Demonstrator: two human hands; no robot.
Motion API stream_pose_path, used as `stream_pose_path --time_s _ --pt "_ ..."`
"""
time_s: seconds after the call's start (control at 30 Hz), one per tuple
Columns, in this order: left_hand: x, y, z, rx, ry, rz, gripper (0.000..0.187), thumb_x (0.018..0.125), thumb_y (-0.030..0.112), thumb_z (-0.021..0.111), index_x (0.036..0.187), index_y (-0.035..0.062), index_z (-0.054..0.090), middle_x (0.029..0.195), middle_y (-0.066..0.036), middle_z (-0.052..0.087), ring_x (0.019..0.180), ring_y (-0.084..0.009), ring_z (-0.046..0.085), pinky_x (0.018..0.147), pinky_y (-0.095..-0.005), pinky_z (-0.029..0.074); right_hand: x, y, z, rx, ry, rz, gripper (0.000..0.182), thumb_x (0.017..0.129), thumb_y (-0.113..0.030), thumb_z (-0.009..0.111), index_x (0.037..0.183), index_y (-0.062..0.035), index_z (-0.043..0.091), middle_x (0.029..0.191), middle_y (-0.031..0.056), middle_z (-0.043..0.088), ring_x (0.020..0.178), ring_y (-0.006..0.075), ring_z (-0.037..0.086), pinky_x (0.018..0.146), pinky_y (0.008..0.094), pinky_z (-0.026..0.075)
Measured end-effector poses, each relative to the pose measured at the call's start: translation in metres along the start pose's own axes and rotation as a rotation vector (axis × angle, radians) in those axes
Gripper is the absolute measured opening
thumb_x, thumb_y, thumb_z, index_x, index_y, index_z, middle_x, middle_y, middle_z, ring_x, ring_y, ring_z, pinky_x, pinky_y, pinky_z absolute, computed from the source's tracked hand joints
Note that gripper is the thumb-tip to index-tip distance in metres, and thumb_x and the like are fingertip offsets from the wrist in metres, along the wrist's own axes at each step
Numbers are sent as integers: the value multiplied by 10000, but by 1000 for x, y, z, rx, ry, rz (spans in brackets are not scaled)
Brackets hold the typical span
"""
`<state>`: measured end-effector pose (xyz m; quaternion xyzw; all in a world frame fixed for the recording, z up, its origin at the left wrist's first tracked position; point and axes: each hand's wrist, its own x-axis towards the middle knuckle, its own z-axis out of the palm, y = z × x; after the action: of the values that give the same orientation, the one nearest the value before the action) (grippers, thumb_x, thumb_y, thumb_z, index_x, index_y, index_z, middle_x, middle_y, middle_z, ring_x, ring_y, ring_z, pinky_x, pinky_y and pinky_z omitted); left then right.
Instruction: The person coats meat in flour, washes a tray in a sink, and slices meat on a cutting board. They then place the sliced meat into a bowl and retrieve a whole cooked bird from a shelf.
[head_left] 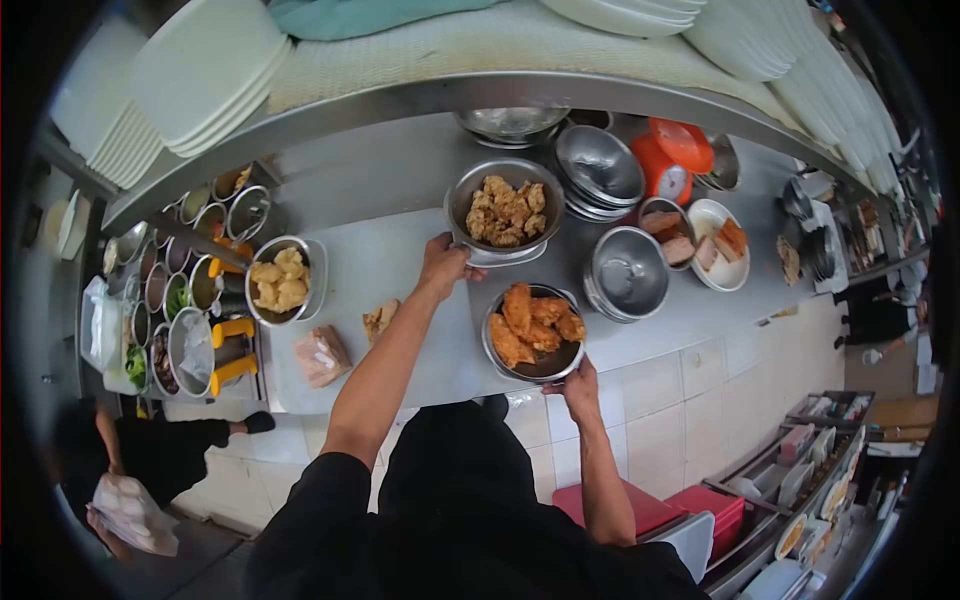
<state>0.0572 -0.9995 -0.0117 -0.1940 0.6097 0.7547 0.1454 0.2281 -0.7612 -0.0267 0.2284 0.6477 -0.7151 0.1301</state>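
Note:
My left hand (pixel 447 265) is closed at the lower left edge of a metal bowl (pixel 453 208). Browned fried chicken (pixel 505 212) fills that bowl, and a pale plate edge (pixel 510 261) shows beneath it. Nearer to me, my right hand (pixel 577 388) grips the lower right rim of a second metal bowl (pixel 530 374). Long orange-brown fried pieces (pixel 537 328) are heaped inside. Some of the fingers are hidden by the bowls. Left of my forearm lie a pale block of meat or bread (pixel 322 356) and a browned piece (pixel 380 321) on a white cutting board (pixel 420 345).
A metal bowl of pale yellow pieces (pixel 280 280) stands left, beside several ingredient tins (pixel 210 220). Stacked metal bowls (pixel 628 272), an orange scale (pixel 663 170) and a white bowl of meat (pixel 720 245) stand right. A shelf (pixel 450 92) overhangs the counter. Another person (pixel 150 450) holds a plastic bag.

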Motion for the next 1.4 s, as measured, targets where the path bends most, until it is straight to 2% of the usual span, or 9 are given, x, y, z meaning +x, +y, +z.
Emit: stream_pose_path --time_s 0.33,0.5,0.6,0.87,1.1,1.27,1.33,1.37,1.4 --pt "-1 105 -137 -43 53 113 256 727 -69 497 967 -146 450 795 -191 564 601 -311 630 521 -380 566 10 -46 45 -59 -35 27 293 951 -126 309 1164 43 419 772 148 621 511 168 602 475 277 557" --pt "58 131 -232 27 130 202 300 766 -21 510 1062 -56 473 992 -192 538 802 -319 608 635 -392 579 67 -91 118 -27 -127 -53 268 954 -151 312 1111 19 445 759 144 611 540 174 600 496 289 554" --pt "79 138 -285 -589 -70 257 281 823 156 562 1071 27 531 989 -171 578 865 -345 588 653 -466 527 127 -108 173 -45 -141 -96 252 943 -143 326 1105 10 444 757 146 608 563 187 604 500 304 552" --pt "88 123 -314 -151 152 298 272 819 166 563 1045 15 544 967 -188 587 868 -355 589 662 -470 517 422 8 221 346 -213 -402 246 872 -177 496 1035 -14 581 878 135 629 660 210 620 675 365 534" --pt "100 152 -314 350 293 464 268 816 174 564 1023 5 555 947 -203 594 870 -364 589 669 -475 508 412 -25 217 -12 -71 -387 251 858 -194 531 1038 -28 588 910 121 632 691 205 621 695 367 523" --pt "71 178 -284 918 497 886 266 813 180 565 1007 -3 563 933 -213 599 872 -371 590 674 -478 502 385 -29 221 -617 58 -521 257 849 -206 556 1040 -39 593 933 111 634 713 201 622 709 369 515" --pt "38 177 -267 1098 585 1167 266 812 183 565 1000 -6 566 928 -217 601 873 -373 590 676 -479 500 361 3 226 -734 -172 -581 260 845 -210 566 1041 -43 595 942 107 634 722 199 623 715 370 512" --pt "18 173 -260 1171 633 1313 266 812 184 565 997 -7 567 925 -220 602 873 -375 590 677 -479 498 242 -45 277 -805 -311 -547 388 824 -246 609 1144 -42 525 943 98 627 738 197 618 662 348 515" --pt "-3 164 -256 1212 668 1310 266 812 185 565 994 -9 569 922 -222 603 873 -376 590 678 -480 497 172 -74 309 -335 -496 -74 504 812 -286 626 1213 -36 453 911 85 622 705 193 612 627 326 514"
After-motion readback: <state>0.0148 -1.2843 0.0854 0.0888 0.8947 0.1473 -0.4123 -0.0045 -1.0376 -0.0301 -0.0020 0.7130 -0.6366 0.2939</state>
